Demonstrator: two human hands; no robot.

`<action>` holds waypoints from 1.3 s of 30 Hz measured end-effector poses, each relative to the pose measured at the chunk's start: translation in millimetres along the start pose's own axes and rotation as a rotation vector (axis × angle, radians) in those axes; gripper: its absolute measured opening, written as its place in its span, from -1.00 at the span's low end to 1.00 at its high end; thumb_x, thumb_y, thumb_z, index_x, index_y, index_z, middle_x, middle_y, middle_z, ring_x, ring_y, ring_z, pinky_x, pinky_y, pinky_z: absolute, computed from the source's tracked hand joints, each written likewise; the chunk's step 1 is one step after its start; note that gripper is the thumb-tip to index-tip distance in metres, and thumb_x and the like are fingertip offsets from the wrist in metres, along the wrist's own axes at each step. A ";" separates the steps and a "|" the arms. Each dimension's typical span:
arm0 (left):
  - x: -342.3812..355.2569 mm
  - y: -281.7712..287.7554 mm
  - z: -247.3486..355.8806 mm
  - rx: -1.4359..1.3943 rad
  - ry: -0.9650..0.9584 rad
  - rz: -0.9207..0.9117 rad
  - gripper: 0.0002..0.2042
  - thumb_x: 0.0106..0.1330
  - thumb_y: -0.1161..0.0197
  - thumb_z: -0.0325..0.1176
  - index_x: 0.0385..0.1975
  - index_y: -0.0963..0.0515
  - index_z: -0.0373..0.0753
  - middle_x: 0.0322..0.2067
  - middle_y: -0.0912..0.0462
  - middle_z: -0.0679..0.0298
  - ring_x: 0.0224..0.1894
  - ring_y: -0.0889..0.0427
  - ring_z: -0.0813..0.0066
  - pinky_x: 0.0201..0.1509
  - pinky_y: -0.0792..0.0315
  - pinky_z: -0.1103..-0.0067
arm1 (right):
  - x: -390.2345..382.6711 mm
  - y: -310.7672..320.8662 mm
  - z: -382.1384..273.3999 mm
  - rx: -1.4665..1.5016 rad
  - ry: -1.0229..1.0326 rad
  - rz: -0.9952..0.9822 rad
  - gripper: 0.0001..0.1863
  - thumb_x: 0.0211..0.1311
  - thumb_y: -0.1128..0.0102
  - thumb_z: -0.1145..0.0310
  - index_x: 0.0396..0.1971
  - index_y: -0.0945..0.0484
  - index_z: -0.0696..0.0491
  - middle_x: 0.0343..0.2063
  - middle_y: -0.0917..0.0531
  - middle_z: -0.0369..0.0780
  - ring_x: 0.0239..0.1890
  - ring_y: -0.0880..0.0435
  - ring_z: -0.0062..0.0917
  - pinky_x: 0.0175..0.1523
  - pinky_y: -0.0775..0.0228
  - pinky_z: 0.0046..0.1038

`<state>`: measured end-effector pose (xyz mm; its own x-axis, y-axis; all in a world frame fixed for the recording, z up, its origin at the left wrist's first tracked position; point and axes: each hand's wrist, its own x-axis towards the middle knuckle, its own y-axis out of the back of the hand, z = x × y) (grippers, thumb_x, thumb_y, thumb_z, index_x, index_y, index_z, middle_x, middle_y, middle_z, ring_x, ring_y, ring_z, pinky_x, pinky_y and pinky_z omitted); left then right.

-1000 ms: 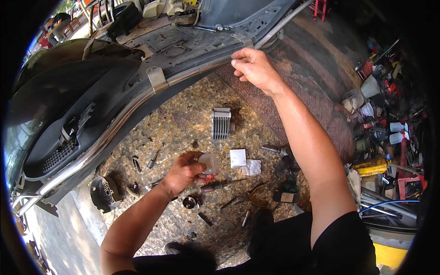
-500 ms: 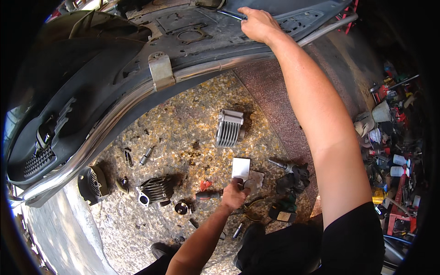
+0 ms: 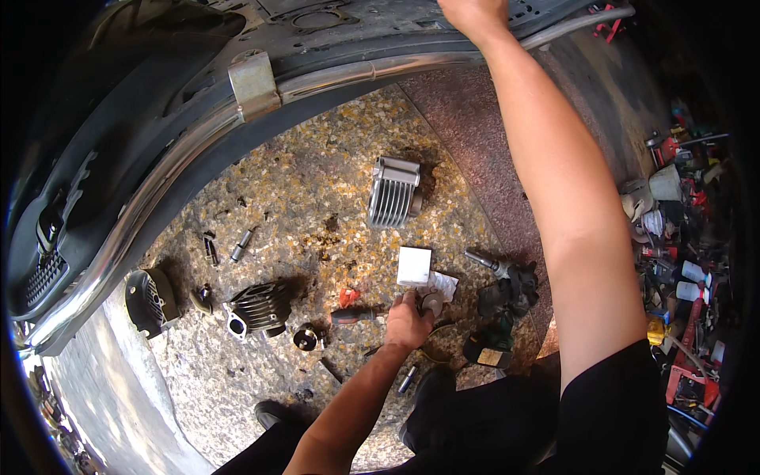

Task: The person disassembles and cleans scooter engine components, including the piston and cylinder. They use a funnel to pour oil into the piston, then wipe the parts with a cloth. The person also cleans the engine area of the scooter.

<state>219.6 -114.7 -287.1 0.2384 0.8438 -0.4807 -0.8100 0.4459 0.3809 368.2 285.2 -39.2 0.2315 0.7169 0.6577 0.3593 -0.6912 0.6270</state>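
Note:
My left hand (image 3: pixel 408 323) is low over the speckled floor, its fingers closed on a grey round piece (image 3: pixel 432 302) that looks like a piston. Just beyond it lie a white box (image 3: pixel 414 265) and a crumpled white paper (image 3: pixel 446 285). A dark-handled screwdriver (image 3: pixel 354 316) is on the floor left of this hand, beside a red scrap (image 3: pixel 348 298). Stretched far forward, my right hand (image 3: pixel 477 17) is over the scooter's dark floorboard (image 3: pixel 380 17). The upper edge of the picture cuts off its fingers, so what they hold is hidden.
A finned silver cylinder (image 3: pixel 393 192) stands ahead on the floor. A darker finned cylinder head (image 3: pixel 260 309) and a black cover (image 3: pixel 150 303) lie left. A green-black power tool (image 3: pixel 489 346) is near my knee. The scooter's chrome rail (image 3: pixel 340 79) curves across the far side.
The view has tipped so everything sits higher in the picture. My left hand has drawn the round piece slightly off the paper toward me. My right hand has shifted rightward, its fingers leaving the picture.

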 end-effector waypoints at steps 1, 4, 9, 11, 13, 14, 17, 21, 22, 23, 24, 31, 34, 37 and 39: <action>-3.2 0.2 -1.1 0.018 0.017 -0.005 -0.50 0.10 -0.31 -0.23 0.02 -0.47 -0.36 -0.14 -0.58 -0.17 -0.06 -0.59 -0.15 0.07 -0.48 0.22 | -6.0 9.1 3.1 0.077 -0.068 0.003 -0.81 0.03 -0.28 0.35 -0.36 -0.55 0.10 -0.34 -0.67 0.05 -0.13 -0.68 -0.18 -0.06 -0.46 -0.09; -11.3 8.4 3.9 0.106 -0.028 0.053 -0.48 0.12 -0.31 -0.22 0.05 -0.44 -0.37 -0.15 -0.58 -0.18 -0.07 -0.58 -0.16 0.09 -0.47 0.21 | -35.3 43.8 6.3 0.606 -0.120 -0.181 -0.74 0.28 -0.08 0.47 -0.06 -0.50 0.18 -0.28 -0.64 -0.11 -0.39 -0.64 -0.49 -0.34 -0.54 -0.44; -12.6 77.4 56.3 -0.064 -0.094 0.052 -0.50 0.23 -0.30 -0.24 0.05 -0.43 -0.48 -0.23 -0.65 -0.14 -0.25 -0.68 0.08 -0.11 -0.60 0.30 | -121.1 95.0 -15.3 1.192 -0.376 -0.540 -0.85 0.17 -0.03 0.65 -0.24 -0.47 0.25 -0.52 -0.55 -0.21 -0.61 -0.48 -0.68 -0.56 -0.37 -0.63; -10.4 123.2 93.3 -0.438 -0.282 0.151 -0.51 0.30 -0.26 -0.26 0.08 -0.37 -0.52 -0.28 -0.65 0.01 -0.33 -0.66 0.37 -0.26 -0.61 0.53 | -145.5 113.6 -31.1 1.336 -0.286 -0.677 -0.87 0.19 -0.01 0.64 -0.26 -0.46 0.24 -0.53 -0.56 -0.23 -0.61 -0.50 -0.67 -0.55 -0.40 -0.62; -12.6 173.3 132.1 -0.767 -0.557 0.205 -0.51 0.37 -0.20 -0.30 0.16 -0.28 -0.52 -0.19 -0.58 0.10 -0.24 -0.63 0.42 -0.27 -0.60 0.55 | -160.1 128.3 -50.5 1.368 -0.314 -0.757 -0.88 0.21 0.00 0.64 -0.26 -0.46 0.23 -0.55 -0.57 -0.24 -0.61 -0.51 -0.67 -0.54 -0.41 -0.62; -15.5 193.2 149.9 -0.884 -0.544 0.231 -0.62 0.39 -0.17 -0.35 0.09 -0.36 -0.46 -0.19 -0.59 0.12 -0.26 -0.63 0.47 -0.28 -0.60 0.56 | -167.1 136.0 -59.6 1.402 -0.331 -0.803 -0.88 0.21 0.00 0.64 -0.26 -0.46 0.22 -0.55 -0.57 -0.24 -0.61 -0.52 -0.67 -0.54 -0.41 -0.63; -29.3 241.7 187.4 -0.897 -0.577 0.211 -0.84 0.44 -0.10 -0.39 -0.12 -0.51 -0.33 -0.36 -0.62 0.20 -0.39 -0.63 0.54 -0.34 -0.60 0.58 | -178.2 150.6 -84.4 1.469 -0.344 -0.897 -0.90 0.22 -0.03 0.63 -0.28 -0.45 0.18 -0.54 -0.58 -0.25 -0.59 -0.53 -0.68 -0.46 -0.44 -0.61; -52.7 283.5 199.2 -0.511 -0.553 0.207 -0.86 0.43 -0.12 -0.43 -0.32 -0.55 -0.34 -0.54 -0.60 0.29 -0.52 -0.59 0.62 -0.45 -0.55 0.64 | -180.5 162.1 -107.4 1.216 -0.149 -0.938 -0.84 0.23 -0.15 0.57 -0.19 -0.48 0.19 -0.38 -0.60 -0.29 -0.38 -0.57 -0.69 -0.26 -0.48 -0.62; -57.1 292.4 199.5 -0.359 -0.528 0.208 -0.86 0.42 -0.12 -0.44 -0.34 -0.55 -0.36 -0.55 -0.60 0.30 -0.53 -0.58 0.64 -0.46 -0.53 0.65 | -180.3 164.5 -113.4 1.192 -0.077 -0.881 -0.82 0.23 -0.16 0.57 -0.17 -0.49 0.19 -0.36 -0.60 -0.30 -0.36 -0.57 -0.69 -0.25 -0.48 -0.62; -63.7 298.3 197.2 -0.296 -0.524 0.200 -0.87 0.39 -0.16 -0.46 -0.39 -0.55 -0.37 -0.57 -0.59 0.31 -0.55 -0.55 0.68 -0.51 -0.47 0.67 | -180.4 165.8 -121.3 1.163 -0.007 -0.828 -0.81 0.22 -0.18 0.56 -0.16 -0.50 0.19 -0.34 -0.60 -0.31 -0.35 -0.58 -0.69 -0.24 -0.48 -0.62; -69.3 303.3 194.8 -0.220 -0.527 0.192 -0.88 0.37 -0.18 -0.47 -0.39 -0.55 -0.37 -0.58 -0.59 0.30 -0.55 -0.54 0.69 -0.52 -0.45 0.68 | -181.4 167.9 -129.6 1.132 0.041 -0.790 -0.79 0.22 -0.19 0.56 -0.14 -0.51 0.20 -0.33 -0.60 -0.32 -0.33 -0.58 -0.69 -0.23 -0.49 -0.61; -91.9 313.2 177.0 -0.264 -0.571 0.161 -0.91 0.32 -0.21 -0.51 -0.42 -0.53 -0.38 -0.60 -0.57 0.32 -0.58 -0.51 0.70 -0.53 -0.39 0.71 | -185.8 177.1 -175.7 0.944 0.125 -0.863 -0.98 0.25 -0.17 0.60 -0.36 -0.52 0.21 -0.55 -0.56 -0.33 -0.49 -0.53 -0.74 -0.41 -0.42 -0.64; -96.2 306.5 168.9 -0.501 -0.485 0.104 -0.89 0.41 -0.14 -0.41 -0.26 -0.51 -0.31 -0.46 -0.59 0.30 -0.50 -0.56 0.64 -0.43 -0.47 0.70 | -193.7 169.7 -179.5 0.974 0.050 -0.883 -0.93 0.29 -0.11 0.58 -0.41 -0.49 0.19 -0.58 -0.54 -0.33 -0.60 -0.52 -0.76 -0.53 -0.43 -0.69; -101.9 300.6 164.7 -0.522 -0.450 0.048 -0.81 0.43 -0.10 -0.31 -0.11 -0.45 -0.28 -0.27 -0.59 0.26 -0.30 -0.61 0.57 -0.26 -0.56 0.64 | -202.2 163.6 -181.7 0.960 0.082 -0.773 -0.93 0.26 -0.07 0.58 -0.43 -0.48 0.18 -0.58 -0.53 -0.36 -0.60 -0.51 -0.76 -0.53 -0.41 -0.67; -102.9 303.3 164.2 -0.484 -0.404 0.010 -0.82 0.43 -0.09 -0.32 -0.13 -0.46 -0.30 -0.29 -0.59 0.26 -0.30 -0.62 0.54 -0.22 -0.61 0.58 | -205.4 163.7 -183.3 0.922 0.065 -0.755 -0.94 0.22 -0.06 0.56 -0.45 -0.47 0.17 -0.58 -0.52 -0.37 -0.60 -0.50 -0.77 -0.52 -0.40 -0.66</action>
<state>37.4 -17.2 7.6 0.3366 0.9356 -0.1067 -0.9414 0.3316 -0.0623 213.8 8.1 4.9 -0.3539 0.8898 0.2880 0.9049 0.2480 0.3458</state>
